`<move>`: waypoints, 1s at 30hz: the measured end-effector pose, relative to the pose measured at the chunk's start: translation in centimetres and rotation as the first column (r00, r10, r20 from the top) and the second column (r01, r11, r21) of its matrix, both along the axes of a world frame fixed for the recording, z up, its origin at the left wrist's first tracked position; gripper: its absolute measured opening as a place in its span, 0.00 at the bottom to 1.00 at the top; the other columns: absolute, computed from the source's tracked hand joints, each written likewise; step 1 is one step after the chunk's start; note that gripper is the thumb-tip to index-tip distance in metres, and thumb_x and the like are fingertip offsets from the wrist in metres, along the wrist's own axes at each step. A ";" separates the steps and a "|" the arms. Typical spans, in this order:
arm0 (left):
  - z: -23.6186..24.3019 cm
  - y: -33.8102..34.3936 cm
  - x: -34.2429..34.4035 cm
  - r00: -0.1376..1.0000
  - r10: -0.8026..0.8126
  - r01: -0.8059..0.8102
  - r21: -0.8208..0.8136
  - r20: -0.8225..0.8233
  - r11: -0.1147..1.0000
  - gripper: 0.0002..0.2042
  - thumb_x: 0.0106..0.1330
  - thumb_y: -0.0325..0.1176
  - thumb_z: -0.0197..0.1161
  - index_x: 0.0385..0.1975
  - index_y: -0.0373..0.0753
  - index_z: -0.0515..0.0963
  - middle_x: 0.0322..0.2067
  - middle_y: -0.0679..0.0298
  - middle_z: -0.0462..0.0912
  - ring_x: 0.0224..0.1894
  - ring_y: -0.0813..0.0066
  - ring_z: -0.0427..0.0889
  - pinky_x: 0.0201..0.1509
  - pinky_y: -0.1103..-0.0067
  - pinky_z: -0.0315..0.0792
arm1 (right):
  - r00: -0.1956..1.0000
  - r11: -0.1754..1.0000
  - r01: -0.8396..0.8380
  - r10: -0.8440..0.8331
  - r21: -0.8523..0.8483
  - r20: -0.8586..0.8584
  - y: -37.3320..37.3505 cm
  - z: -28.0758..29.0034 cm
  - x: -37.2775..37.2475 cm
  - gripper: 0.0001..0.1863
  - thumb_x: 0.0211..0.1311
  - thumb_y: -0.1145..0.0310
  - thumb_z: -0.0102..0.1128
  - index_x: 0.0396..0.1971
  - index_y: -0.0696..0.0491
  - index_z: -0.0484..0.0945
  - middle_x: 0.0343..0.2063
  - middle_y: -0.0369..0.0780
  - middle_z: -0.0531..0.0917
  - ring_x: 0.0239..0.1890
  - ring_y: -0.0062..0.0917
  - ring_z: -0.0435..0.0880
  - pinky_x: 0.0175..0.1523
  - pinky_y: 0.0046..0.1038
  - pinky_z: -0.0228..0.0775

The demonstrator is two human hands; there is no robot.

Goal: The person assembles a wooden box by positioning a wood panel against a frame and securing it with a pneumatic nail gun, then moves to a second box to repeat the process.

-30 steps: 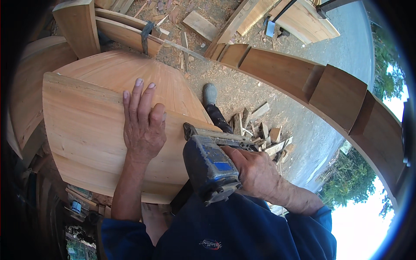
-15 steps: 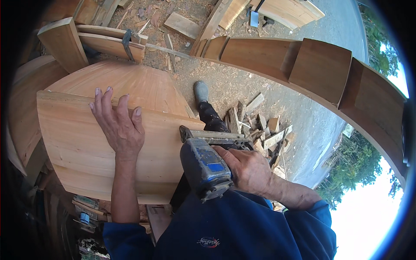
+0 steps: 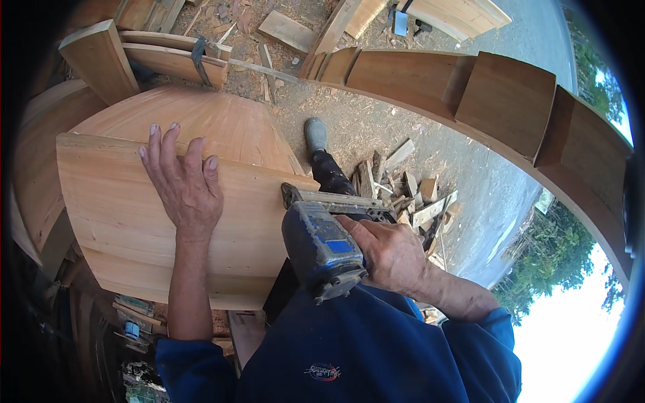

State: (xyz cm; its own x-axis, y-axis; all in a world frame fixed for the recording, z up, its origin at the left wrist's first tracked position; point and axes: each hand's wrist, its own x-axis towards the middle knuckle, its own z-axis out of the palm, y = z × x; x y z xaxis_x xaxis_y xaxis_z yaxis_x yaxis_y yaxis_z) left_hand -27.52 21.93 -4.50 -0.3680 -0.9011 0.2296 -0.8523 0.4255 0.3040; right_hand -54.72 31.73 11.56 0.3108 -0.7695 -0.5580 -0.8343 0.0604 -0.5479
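My left hand (image 3: 187,181) lies flat on a wide, pale wooden panel (image 3: 127,208), fingers spread and their tips reaching past its far edge. In my right hand (image 3: 390,255) is a worn blue-and-grey nail gun (image 3: 319,252), gripped round its handle. The tool's nose rests at or just over the panel's right edge, near the far corner; whether it touches I cannot tell. Beyond the panel's far edge a second wooden panel (image 3: 195,121) slants away, its near side hidden behind the first.
Long joined wooden boards (image 3: 504,101) curve across the right. Offcuts (image 3: 416,195) are heaped on the ground beside my boot (image 3: 315,134). Strapped boards (image 3: 175,60) and an upright plank (image 3: 101,64) stand at the far left. A phone-like object (image 3: 401,24) lies at the back.
Both hands keep their holds, and the nail gun stays at the panel's right edge. The view has shifted slightly.
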 end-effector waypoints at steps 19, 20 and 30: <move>1.9 1.8 -5.1 0.876 -0.473 0.480 0.273 -0.095 0.833 0.10 0.61 0.33 0.65 0.41 0.44 0.81 0.54 0.62 0.70 0.74 0.58 0.58 0.78 0.39 0.39 | 0.998 0.997 0.060 -0.060 -0.047 -0.003 3.6 0.8 -2.7 0.36 0.53 0.60 0.72 0.62 0.57 0.72 0.28 0.42 0.84 0.30 0.35 0.88 0.35 0.36 0.84; 2.0 1.7 -5.2 0.876 -0.473 0.481 0.273 -0.097 0.833 0.09 0.61 0.33 0.65 0.41 0.44 0.81 0.54 0.62 0.70 0.74 0.57 0.58 0.78 0.38 0.40 | 0.997 0.996 0.077 -0.077 -0.046 0.008 3.6 0.9 -2.7 0.36 0.53 0.60 0.72 0.62 0.57 0.72 0.28 0.42 0.84 0.30 0.35 0.88 0.35 0.36 0.84; 1.8 2.0 -4.9 0.871 -0.483 0.490 0.247 -0.092 0.836 0.12 0.59 0.30 0.65 0.43 0.44 0.81 0.61 0.63 0.69 0.74 0.57 0.59 0.76 0.38 0.45 | 1.000 1.000 0.014 -0.014 -0.017 -0.025 3.0 0.1 -1.9 0.39 0.50 0.63 0.72 0.64 0.57 0.70 0.31 0.44 0.84 0.32 0.36 0.88 0.37 0.36 0.84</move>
State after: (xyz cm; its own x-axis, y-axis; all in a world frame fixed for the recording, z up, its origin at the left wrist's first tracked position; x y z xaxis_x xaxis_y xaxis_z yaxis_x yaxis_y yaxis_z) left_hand -32.46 23.96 -2.66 -0.7714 -0.6355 0.0329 -0.5467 0.6883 0.4768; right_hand -56.65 34.70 11.70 0.2860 -0.7829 -0.5525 -0.8468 0.0634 -0.5281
